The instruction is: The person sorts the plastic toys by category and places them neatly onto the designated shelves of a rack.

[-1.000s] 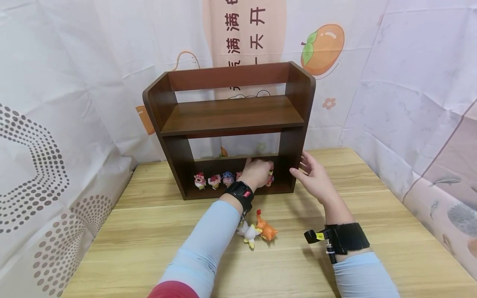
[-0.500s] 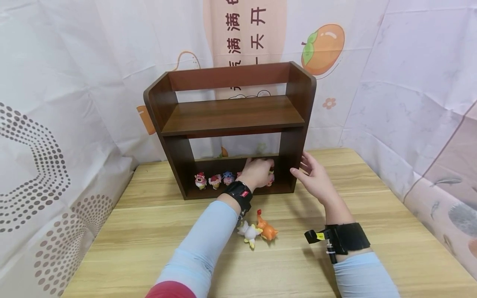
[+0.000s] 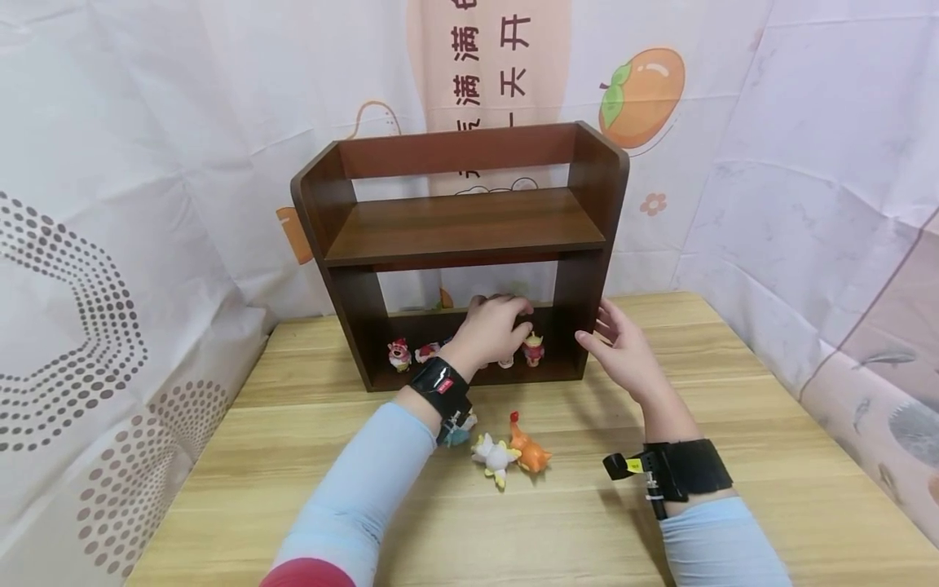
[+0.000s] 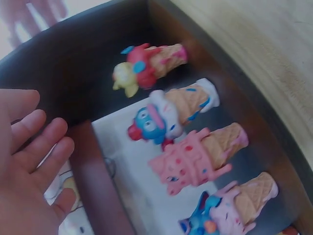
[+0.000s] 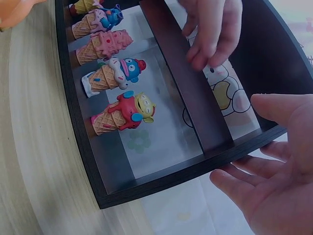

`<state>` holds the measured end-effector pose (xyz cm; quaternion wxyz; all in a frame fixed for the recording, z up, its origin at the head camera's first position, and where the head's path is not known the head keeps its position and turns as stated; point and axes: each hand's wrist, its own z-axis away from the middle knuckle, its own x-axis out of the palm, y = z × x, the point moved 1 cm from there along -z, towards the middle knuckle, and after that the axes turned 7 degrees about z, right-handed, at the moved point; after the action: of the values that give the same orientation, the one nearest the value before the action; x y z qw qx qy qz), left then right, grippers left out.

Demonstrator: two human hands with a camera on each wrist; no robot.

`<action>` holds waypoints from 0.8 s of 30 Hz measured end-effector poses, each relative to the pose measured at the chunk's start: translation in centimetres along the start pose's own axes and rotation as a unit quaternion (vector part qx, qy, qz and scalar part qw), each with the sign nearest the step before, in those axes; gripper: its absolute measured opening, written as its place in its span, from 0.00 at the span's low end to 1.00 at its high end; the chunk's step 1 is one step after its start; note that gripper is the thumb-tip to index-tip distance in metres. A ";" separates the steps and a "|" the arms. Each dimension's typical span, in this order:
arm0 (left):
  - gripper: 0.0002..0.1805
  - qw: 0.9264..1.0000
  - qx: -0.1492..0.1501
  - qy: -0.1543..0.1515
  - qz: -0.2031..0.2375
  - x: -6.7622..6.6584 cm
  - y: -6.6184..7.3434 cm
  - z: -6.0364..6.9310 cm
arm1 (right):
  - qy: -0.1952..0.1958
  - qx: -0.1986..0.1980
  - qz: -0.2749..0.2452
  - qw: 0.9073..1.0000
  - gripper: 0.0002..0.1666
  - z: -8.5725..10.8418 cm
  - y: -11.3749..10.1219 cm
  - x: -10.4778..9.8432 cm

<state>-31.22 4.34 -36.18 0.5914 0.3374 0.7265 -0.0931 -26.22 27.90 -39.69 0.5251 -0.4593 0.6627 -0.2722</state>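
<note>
My left hand (image 3: 493, 326) hovers inside the lower compartment of a brown wooden shelf (image 3: 469, 224), fingers loosely extended and holding nothing in the left wrist view. Just right of it, a yellow-headed ice-cream-cone figurine (image 3: 533, 350) in red stands upright at the right end of a row. Beside that are a blue-faced cone figurine (image 5: 117, 71), a pink one (image 4: 190, 159) and a blue-eared one (image 4: 220, 215). My right hand (image 3: 623, 350) holds the shelf's right side panel, thumb at the inner front edge and fingers outside. The left hand hides part of the row in the head view.
On the wooden tabletop (image 3: 293, 456) before the shelf lie a white-and-yellow toy (image 3: 495, 458), an orange toy (image 3: 530, 452) and a teal toy (image 3: 458, 434) partly behind the left wrist. A printed cloth (image 3: 242, 163) hangs behind and around the table.
My left hand has let go of the yellow-headed figurine and drawn back up and to the left, leaving it standing in view. The right hand stays on the shelf panel.
</note>
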 end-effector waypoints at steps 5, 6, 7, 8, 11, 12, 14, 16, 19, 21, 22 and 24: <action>0.17 0.999 0.024 0.027 0.030 -1.6 -0.4 1.8 | 0.002 0.011 0.004 1.000 0.48 0.0 0.0 0.0; 0.17 0.999 0.029 0.030 0.034 -1.8 -0.5 2.2 | 0.002 0.014 0.005 1.000 0.48 0.0 0.0 0.0; 0.17 0.998 0.034 0.032 0.039 -2.1 -0.5 2.6 | 0.002 0.015 0.005 1.000 0.48 0.0 0.0 0.0; 0.17 0.998 0.038 0.036 0.044 -2.4 -0.5 3.1 | 0.001 0.017 0.006 1.000 0.48 0.1 0.0 -0.1; 0.16 0.996 0.049 0.050 0.056 -3.2 -0.6 4.3 | 0.000 0.020 0.009 1.000 0.49 0.1 0.0 -0.1; 0.16 0.995 0.052 0.056 0.059 -3.4 -0.6 4.7 | 0.000 0.020 0.011 1.000 0.49 0.1 0.0 -0.2; 0.16 0.994 0.053 0.068 0.070 -3.8 -0.6 5.4 | 0.001 0.020 0.011 1.000 0.49 0.2 -0.1 -0.2; 0.16 0.992 0.054 0.077 0.081 -4.1 -0.7 6.2 | 0.002 0.019 0.011 1.000 0.49 0.2 -0.1 -0.2; 0.15 0.990 0.053 0.090 0.097 -4.4 -1.1 7.4 | 0.001 0.017 0.009 1.000 0.49 0.2 -0.1 -0.2; 0.15 0.988 0.052 0.099 0.103 -4.5 -1.4 8.2 | 0.000 0.016 0.010 1.000 0.49 0.2 -0.1 -0.2; 0.14 0.987 0.052 0.104 0.106 -4.6 -1.6 8.6 | 0.000 0.016 0.010 1.000 0.49 0.2 -0.1 -0.2; 0.14 0.986 0.052 0.112 0.109 -4.7 -2.0 9.4 | 0.000 0.015 0.010 1.000 0.49 0.1 -0.1 -0.1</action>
<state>-24.62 -3.99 -35.03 0.4944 0.4535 0.7411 -0.0273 -26.04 27.98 -39.56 0.5348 -0.4451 0.6629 -0.2765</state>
